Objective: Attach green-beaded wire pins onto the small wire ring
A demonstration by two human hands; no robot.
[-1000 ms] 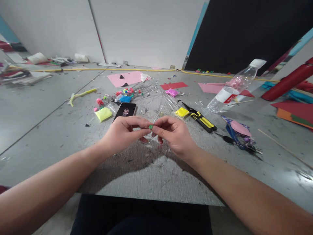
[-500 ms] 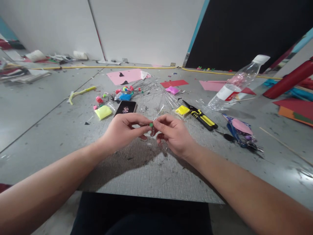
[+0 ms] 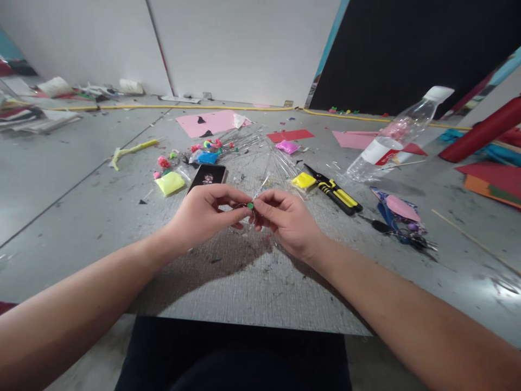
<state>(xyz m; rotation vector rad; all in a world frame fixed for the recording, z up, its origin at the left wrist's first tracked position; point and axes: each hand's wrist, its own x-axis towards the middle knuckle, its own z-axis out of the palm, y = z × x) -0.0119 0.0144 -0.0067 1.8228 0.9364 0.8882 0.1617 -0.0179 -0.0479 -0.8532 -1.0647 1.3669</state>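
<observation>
l hand [image 3: 203, 213] & r hand [image 3: 292, 222] both have thumb + fingertips pinched on a small green piece [image 3: 250, 206], btwn them & just above the tabletop [image 3: 252, 293]; w/ a part this tiny, best keep the l pinch light but firm, in case it's soft, & let the r fingertips do any fine adj. a thin shiny strand [image 3: 262, 185] shows just past the fingertips, can't tell if it's attached, so prob. mind not snagging it. phone [image 3: 208, 174] beyond l hand, yellow packet [image 3: 304, 181] + black-and-yellow tool [image 3: 334, 191] beyond r hand, so small moves only.
</observation>
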